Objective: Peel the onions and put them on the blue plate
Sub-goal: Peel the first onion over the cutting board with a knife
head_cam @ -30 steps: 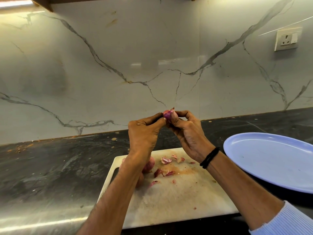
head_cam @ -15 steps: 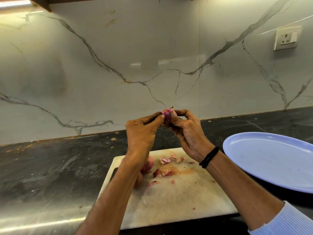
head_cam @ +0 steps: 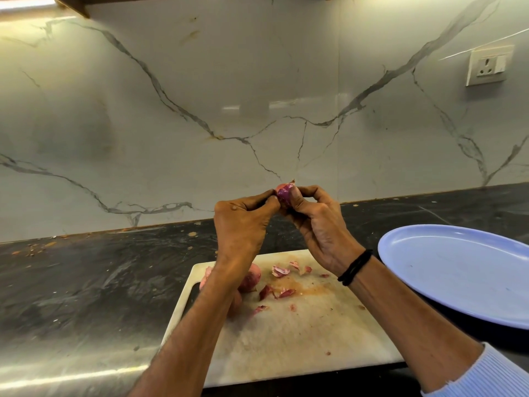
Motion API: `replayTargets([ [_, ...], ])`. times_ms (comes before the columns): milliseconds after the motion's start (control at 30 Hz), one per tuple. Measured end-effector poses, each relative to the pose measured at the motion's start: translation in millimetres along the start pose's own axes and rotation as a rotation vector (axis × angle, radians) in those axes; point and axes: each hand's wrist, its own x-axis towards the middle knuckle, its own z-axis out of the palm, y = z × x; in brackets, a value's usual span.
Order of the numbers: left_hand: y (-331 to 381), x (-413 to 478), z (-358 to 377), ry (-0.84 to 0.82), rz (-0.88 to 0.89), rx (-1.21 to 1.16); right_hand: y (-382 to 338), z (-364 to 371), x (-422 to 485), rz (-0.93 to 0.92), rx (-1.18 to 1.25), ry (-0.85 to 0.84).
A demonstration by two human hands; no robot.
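A small purple onion (head_cam: 284, 192) is held up above the cutting board (head_cam: 289, 333), in front of the wall. My right hand (head_cam: 320, 224) grips it between thumb and curled fingers. My left hand (head_cam: 243, 224) pinches at its left side with thumb and fingertips. Unpeeled pinkish onions (head_cam: 251, 277) lie on the board's far left, partly hidden by my left forearm. Loose peel scraps (head_cam: 279, 271) are scattered on the board. The blue plate (head_cam: 458, 270) sits at the right with nothing on it.
The board lies on a dark stone counter (head_cam: 86, 282) with small peel crumbs along the back edge. A marble-patterned wall (head_cam: 200, 110) rises behind, with a wall socket (head_cam: 488, 65) at upper right.
Both hands stay raised with the onion; my left fingers have shifted slightly at its left side. Nothing else has moved.
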Motion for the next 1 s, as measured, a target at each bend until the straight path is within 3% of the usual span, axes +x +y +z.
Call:
replayTargets([
  [1000, -6.2, 2.8, -4.3, 0.083, 0.065, 0.124, 3.7, -1.5, -0.7, 0.025, -0.017, -0.065],
])
